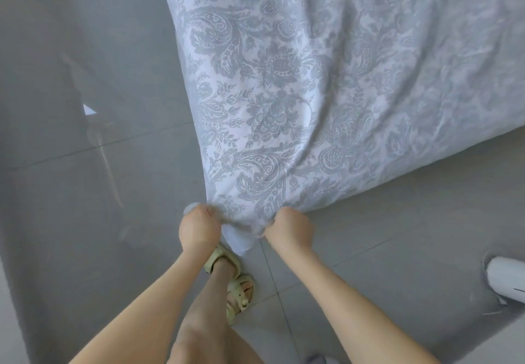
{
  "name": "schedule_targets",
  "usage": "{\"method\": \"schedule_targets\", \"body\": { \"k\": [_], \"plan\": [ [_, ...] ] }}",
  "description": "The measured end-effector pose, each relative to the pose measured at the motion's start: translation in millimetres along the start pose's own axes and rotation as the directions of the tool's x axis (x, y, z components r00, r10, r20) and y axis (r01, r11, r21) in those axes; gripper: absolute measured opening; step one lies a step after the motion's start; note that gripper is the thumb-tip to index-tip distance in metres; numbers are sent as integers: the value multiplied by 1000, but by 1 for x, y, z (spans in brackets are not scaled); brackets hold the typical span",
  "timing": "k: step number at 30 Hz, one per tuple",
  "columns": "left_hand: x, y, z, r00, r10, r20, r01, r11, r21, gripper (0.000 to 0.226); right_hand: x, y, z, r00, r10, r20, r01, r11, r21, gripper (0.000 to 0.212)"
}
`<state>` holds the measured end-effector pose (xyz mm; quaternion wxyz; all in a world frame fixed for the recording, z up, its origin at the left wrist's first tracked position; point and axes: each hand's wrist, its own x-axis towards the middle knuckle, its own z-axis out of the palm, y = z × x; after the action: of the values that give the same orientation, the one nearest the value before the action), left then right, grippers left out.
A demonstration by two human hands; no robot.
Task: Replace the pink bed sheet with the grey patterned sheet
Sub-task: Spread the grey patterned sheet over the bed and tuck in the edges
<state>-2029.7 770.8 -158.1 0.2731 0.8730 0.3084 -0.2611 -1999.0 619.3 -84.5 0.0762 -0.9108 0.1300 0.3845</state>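
Now, grey patterned sheet (284, 93): spread over the bed, its near corner drawn out toward the person, creases fanning from that corner.
Left hand (199, 230): fist curled round a bunch of cloth on the left side of the sheet corner, thumb on top.
Right hand (289, 228): fist curled round the cloth just right of the sheet corner; a small tail of fabric hangs between the two fists.
Pink sheet: not in view; where it lies cannot be told.
Sandals (227, 261): on the person's feet, directly below the sheet corner, on the tiled floor (369, 250).
White object (508, 281): well to the right of the sheet corner, too cropped to name.
Risk, skew: a harder pull from one fist would likely drag the sheet askew and bare the far side.
Risk, slip: bunched cloth may slide out of a fist if tension jumps, dropping the corner to the floor.
Risk, footing: the hanging tail sits above the feet; stepping on it could yank the sheet off.
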Motion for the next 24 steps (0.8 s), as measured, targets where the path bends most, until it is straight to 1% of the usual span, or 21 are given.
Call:
{"method": "schedule_targets", "body": {
  "k": [1, 2, 3, 4, 5, 6, 7, 8, 10, 11, 13, 14, 15, 16, 17, 18, 19, 20, 21, 22, 24],
  "plan": [
    [0, 5, 0, 998, -46, 46, 45, 999, 20, 21, 1, -5, -9, 993, -104, -64, 97, 990, -102, 19],
    [1, 11, 0, 992, -86, 94, 84, 996, 28, 20, 2, -9, -16, 966, -218, -135, 192, 964, -184, 16],
    [3, 16, 0, 983, -124, 138, 121, 992, 26, 19, 6, -12, -22, 912, -348, -216, 292, 922, -252, 9],
    [7, 19, 1, 972, -159, 173, 164, 986, -15, 19, 13, -16, -26, 846, -471, -251, 384, 864, -326, 5],
    [10, 18, 3, 965, -176, 196, 195, 977, -83, 17, 22, -19, -26, 767, -594, -243, 475, 780, -408, 12],
    [14, 15, 6, 955, -199, 218, 242, 952, -189, 16, 32, -25, -27, 667, -716, -208, 557, 664, -499, 13],
    [14, 12, 10, 955, -198, 221, 259, 921, -290, 20, 40, -29, -30, 586, -798, -141, 615, 552, -564, 7],
    [12, 10, 12, 956, -200, 213, 269, 887, -376, 22, 46, -33, -34, 519, -852, -72, 651, 449, -612, 9],
    [3, -2, 17, 942, -269, 203, 336, 784, -522, 24, 60, -51, -36, 383, -914, 135, 701, 192, -687, 13],
    [-2, -13, 23, 920, -328, 215, 391, 730, -560, 26, 67, -65, -32, 337, -907, 252, 709, 68, -702, 12],
    [-14, -16, 39, 859, -411, 306, 511, 641, -573, 25, 79, -82, -33, 297, -849, 437, 687, -128, -716, 14],
    [-20, -20, 51, 808, -450, 380, 586, 549, -597, 22, 81, -93, -32, 267, -797, 542, 692, -232, -683, 17],
    [-26, -24, 61, 739, -478, 475, 665, 398, -632, 20, 86, -105, -27, 241, -728, 642, 681, -344, -646, 21],
    [-33, -21, 68, 682, -467, 562, 714, 263, -649, 20, 87, -108, -29, 278, -620, 734, 671, -422, -610, 25],
    [-40, -18, 71, 607, -430, 668, 766, 94, -636, 22, 89, -114, -26, 322, -489, 811, 671, -487, -560, 33],
    [-46, -15, 76, 544, -360, 758, 794, -71, -604, 26, 92, -120, -22, 390, -362, 847, 676, -512, -530, 42],
    [-53, -10, 77, 497, -259, 828, 817, -182, -547, 33, 94, -123, -21, 471, -255, 845, 687, -495, -532, 49],
    [-56, -8, 82, 474, -168, 864, 811, -300, -503, 39, 94, -135, -11, 491, -170, 854, 696, -513, -502, 52],
    [-58, -1, 79, 478, -107, 872, 814, -320, -485, 44, 97, -134, -12, 504, -151, 851, 722, -467, -511, 54],
    [-56, 6, 82, 503, -64, 862, 785, -384, -486, 46, 101, -138, -7, 504, -122, 855, 729, -471, -497, 55],
    [-51, 22, 90, 581, -85, 810, 672, -511, -536, 44, 105, -136, -5, 466, -105, 879, 736, -506, -450, 56]
  ]
}}
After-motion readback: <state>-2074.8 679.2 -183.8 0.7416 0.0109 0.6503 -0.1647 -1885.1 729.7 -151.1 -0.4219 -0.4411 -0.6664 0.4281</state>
